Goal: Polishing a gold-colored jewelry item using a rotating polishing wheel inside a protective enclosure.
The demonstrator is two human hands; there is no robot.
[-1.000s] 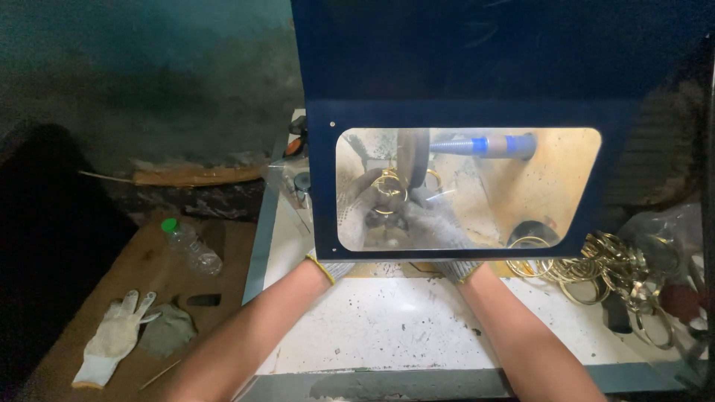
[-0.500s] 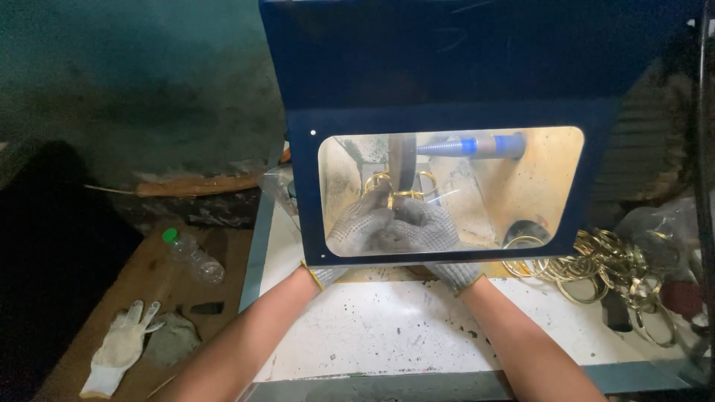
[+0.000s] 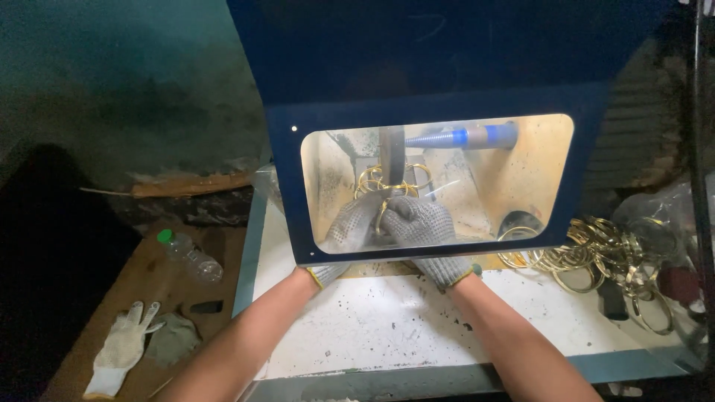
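A: Change since the earlier frames: both gloved hands have come together at the wheel, and the view has shifted left. Near field first?

B: White speckled bench top under the forearms. Left hand and right hand, in grey knit gloves, are pressed side by side behind the clear window of the blue guard.

A: Grip?

B: Both pinch a bunch of brass rings, held up touching the dark upright wheel.

A: Step?

B: Judged: buffing the rings on the wheel. The next move would call for a firm pinch while turning a fresh face to it.

A: Farther out?

B: Blue hose behind; pile of loose rings right; plastic bottle and spare white glove left.
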